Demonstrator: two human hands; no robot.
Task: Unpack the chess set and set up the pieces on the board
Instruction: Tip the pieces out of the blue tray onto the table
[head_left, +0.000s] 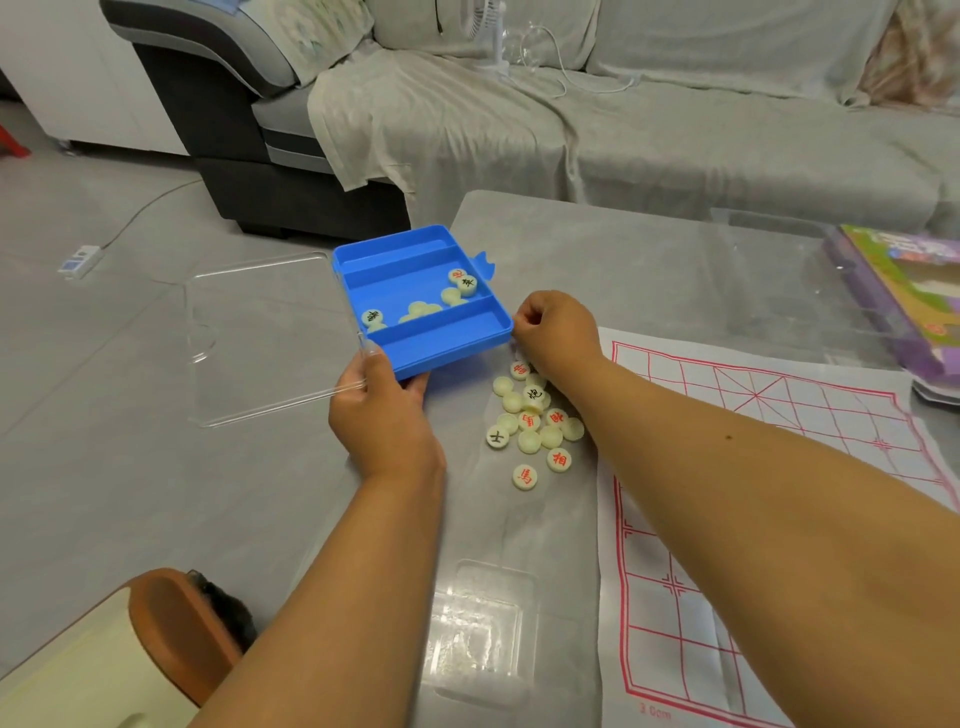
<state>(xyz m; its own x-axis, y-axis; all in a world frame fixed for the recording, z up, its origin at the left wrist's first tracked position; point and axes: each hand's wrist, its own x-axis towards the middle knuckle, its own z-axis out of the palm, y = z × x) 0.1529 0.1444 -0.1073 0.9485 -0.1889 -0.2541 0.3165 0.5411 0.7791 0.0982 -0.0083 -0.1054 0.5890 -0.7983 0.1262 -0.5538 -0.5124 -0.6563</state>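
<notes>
grey glossy table (649, 249) in a living room, sofa (675, 104) draped in pale sheets at 12 o'clock. blue box (470, 338) is tilted up at the table's 10 o'clock corner, long axis running 10 to 4. left hand (382, 410) grips its near edge, right hand (558, 330) curls at its corner. loose pieces (535, 421) piled beside the paper board (753, 467).

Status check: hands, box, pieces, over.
Left hand grips blue box near corner; right hand pinches its right edge. Some pieces remain inside, pile on table. Board bare; right forearm crosses it.
</notes>
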